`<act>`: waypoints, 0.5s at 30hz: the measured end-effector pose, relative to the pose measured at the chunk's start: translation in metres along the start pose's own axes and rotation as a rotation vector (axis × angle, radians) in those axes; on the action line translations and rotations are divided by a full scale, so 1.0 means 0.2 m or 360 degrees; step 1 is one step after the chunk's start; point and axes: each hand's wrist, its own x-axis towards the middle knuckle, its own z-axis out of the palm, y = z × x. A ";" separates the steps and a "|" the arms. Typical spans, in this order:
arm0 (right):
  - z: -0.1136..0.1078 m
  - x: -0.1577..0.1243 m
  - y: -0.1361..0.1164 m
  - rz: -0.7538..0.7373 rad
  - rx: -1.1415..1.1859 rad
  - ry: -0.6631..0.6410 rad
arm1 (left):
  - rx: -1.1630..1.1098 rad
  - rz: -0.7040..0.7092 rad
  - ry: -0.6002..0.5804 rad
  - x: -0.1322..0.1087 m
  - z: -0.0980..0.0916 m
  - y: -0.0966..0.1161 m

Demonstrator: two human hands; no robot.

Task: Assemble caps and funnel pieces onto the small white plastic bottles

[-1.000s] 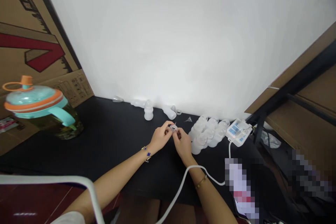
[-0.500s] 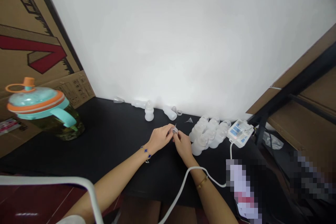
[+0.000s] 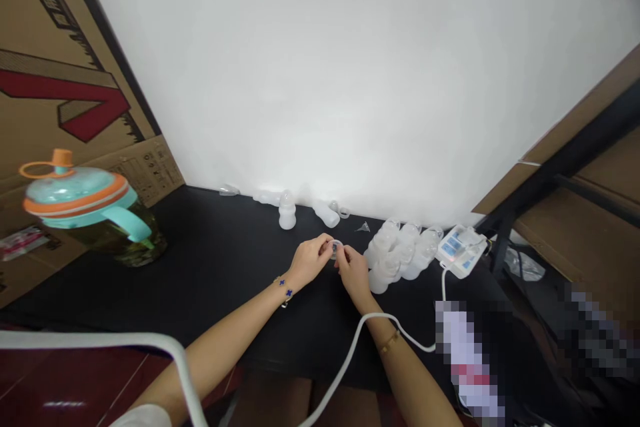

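My left hand (image 3: 313,260) and my right hand (image 3: 353,272) meet over the middle of the black table. Between their fingertips they pinch a small translucent bottle ring (image 3: 335,245) from both sides. Fingers partly cover it, and whether a teat sits in it I cannot tell. Just right of my right hand stands a tight group of several white baby bottles (image 3: 404,252) with clear domed caps. A single capped baby bottle (image 3: 287,211) stands upright beyond my left hand. Further back lie a white bottle (image 3: 326,213) on its side, a loose ring (image 3: 344,212) and a clear teat (image 3: 365,227).
A large teal-and-orange lidded jug (image 3: 95,210) stands at the left by a cardboard box (image 3: 60,67). At the right lies a white power strip (image 3: 461,251). Its white cable (image 3: 357,340) crosses over my right forearm. A white wall (image 3: 325,67) closes off the back.
The ring has turned between my fingertips, so its round opening now shows. The pointed clear tip seen above it before is no longer visible. The whole view has shifted slightly.
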 end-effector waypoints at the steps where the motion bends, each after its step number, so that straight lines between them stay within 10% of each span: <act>1: 0.00 0.00 0.00 -0.0003 0.0014 0.0000 | -0.0020 -0.0013 0.0000 0.00 0.00 0.00; 15: 0.00 0.00 0.02 -0.0059 0.0108 0.0018 | 0.0164 0.0114 0.0088 -0.02 0.00 0.03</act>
